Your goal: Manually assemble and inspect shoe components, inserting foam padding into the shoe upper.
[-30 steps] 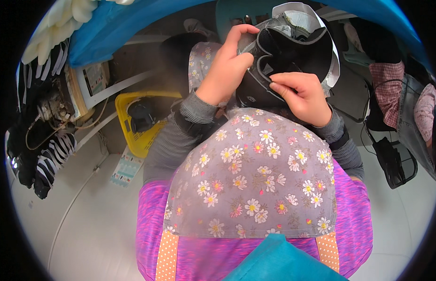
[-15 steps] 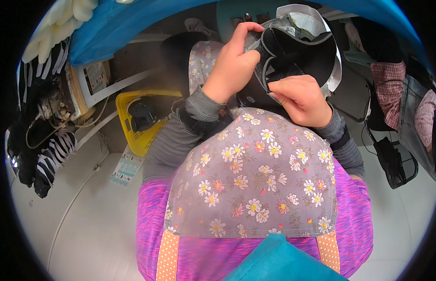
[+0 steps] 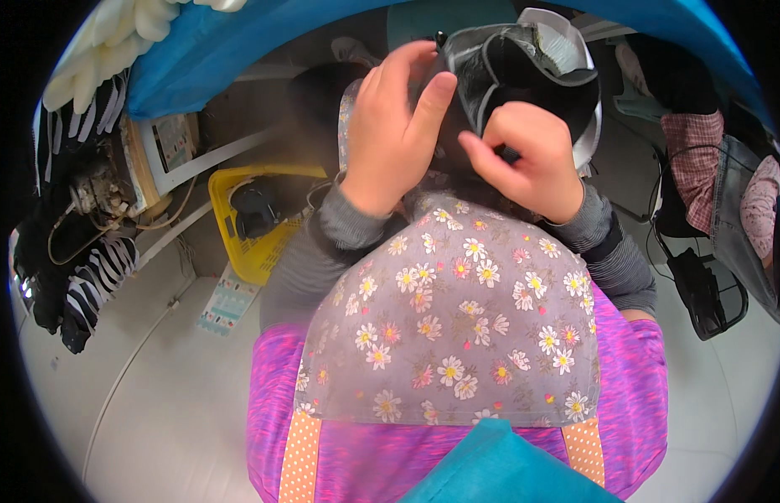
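Left hand (image 3: 394, 134) is up by the left edge of a floppy black cloth piece (image 3: 587, 96), thumb and index finger spread well apart, so that grip's loose. Fingertips are right next to the cloth's edge, but whether they're actually touching it, can't tell. Right hand (image 3: 532, 159) is over the near edge of the cloth, fingers curled in and the thumb sticking out to the left. It's kinda blurry, so no clue if that grip is pinching anything; I can't tell.

The cloth itself sits just past the far edge of the flowery apron (image 3: 449, 310), mouth open toward the camera. It's got grey trim along the curvy edges and a white flap (image 3: 537, 17) standing up at its far edge.

Off to the left there's a yellow basket (image 3: 225, 220), with a dark item (image 3: 254, 211) inside, closer to the basket's left edge. A pale printed sheet (image 3: 228, 308) lies on the floor (image 3: 172, 402) by the basket's near corner, and a thin cord (image 3: 122, 377) runs along the floor left of that. Striped black-and-white fabric (image 3: 112, 268) hangs further left. Over on the right you can see part of another person, jeans (image 3: 733, 222) and a checked garment (image 3: 692, 159).
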A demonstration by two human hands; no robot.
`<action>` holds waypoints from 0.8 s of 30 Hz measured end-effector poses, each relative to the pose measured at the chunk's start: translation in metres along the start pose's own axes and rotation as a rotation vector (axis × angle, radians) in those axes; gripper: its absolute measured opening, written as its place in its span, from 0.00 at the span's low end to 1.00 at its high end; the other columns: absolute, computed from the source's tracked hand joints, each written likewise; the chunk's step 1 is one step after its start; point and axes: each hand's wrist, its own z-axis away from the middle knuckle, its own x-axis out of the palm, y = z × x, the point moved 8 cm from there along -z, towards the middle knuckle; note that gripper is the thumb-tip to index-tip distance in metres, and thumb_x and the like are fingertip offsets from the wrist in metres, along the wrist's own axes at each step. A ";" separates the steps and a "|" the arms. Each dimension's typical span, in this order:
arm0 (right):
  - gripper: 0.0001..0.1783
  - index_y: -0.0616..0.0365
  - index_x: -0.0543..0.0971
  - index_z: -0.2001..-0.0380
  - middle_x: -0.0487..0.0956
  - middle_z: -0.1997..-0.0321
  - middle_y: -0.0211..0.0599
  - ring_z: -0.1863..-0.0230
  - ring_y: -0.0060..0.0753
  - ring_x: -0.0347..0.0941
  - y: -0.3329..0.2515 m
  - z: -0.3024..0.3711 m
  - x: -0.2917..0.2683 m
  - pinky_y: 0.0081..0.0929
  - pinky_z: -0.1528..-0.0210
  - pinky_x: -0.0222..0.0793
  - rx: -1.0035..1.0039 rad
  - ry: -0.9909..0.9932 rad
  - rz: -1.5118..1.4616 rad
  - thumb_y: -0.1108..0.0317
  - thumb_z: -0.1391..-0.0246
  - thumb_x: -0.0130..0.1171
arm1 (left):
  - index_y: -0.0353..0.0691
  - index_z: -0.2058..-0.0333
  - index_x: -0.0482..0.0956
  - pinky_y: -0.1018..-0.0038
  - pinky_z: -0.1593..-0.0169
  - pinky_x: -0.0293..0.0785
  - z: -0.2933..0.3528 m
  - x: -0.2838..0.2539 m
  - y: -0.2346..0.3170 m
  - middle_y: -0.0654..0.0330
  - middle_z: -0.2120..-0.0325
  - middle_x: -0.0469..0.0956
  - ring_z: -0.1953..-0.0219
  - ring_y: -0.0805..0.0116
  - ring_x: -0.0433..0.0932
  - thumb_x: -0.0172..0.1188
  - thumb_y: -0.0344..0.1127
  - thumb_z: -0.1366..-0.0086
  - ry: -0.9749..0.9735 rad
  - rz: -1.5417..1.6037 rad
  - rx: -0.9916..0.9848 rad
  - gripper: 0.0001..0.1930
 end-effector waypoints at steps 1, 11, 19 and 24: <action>0.12 0.57 0.73 0.82 0.69 0.83 0.37 0.81 0.39 0.68 0.003 -0.003 -0.003 0.31 0.78 0.62 0.065 0.053 -0.003 0.70 0.52 0.66 | 0.34 0.46 0.71 0.61 0.48 0.69 0.002 -0.005 0.009 0.46 0.56 0.78 0.52 0.51 0.75 0.56 0.54 0.34 -0.047 -0.069 0.019 0.29; 0.17 0.63 0.73 0.52 0.78 0.59 0.54 0.56 0.57 0.75 -0.017 0.001 0.045 0.41 0.54 0.72 0.066 -0.521 -0.359 0.76 0.46 0.52 | 0.31 0.38 0.62 0.61 0.39 0.64 0.039 -0.023 -0.019 0.41 0.42 0.69 0.40 0.45 0.68 0.63 0.55 0.40 -0.266 -0.083 -0.099 0.41; 0.12 0.55 0.78 0.69 0.75 0.69 0.32 0.59 0.39 0.73 -0.014 -0.042 0.033 0.33 0.57 0.69 -0.281 -0.329 0.424 0.63 0.55 0.67 | 0.32 0.37 0.61 0.61 0.41 0.66 0.040 -0.025 -0.006 0.39 0.45 0.70 0.43 0.41 0.69 0.52 0.33 0.43 -0.205 -0.114 0.008 0.33; 0.04 0.52 0.78 0.82 0.75 0.74 0.27 0.67 0.30 0.72 -0.023 -0.012 0.073 0.25 0.55 0.63 -0.445 -0.485 0.572 0.67 0.59 0.58 | 0.31 0.37 0.61 0.61 0.40 0.66 0.045 -0.028 -0.011 0.39 0.45 0.70 0.43 0.41 0.69 0.48 0.30 0.45 -0.206 -0.132 0.003 0.34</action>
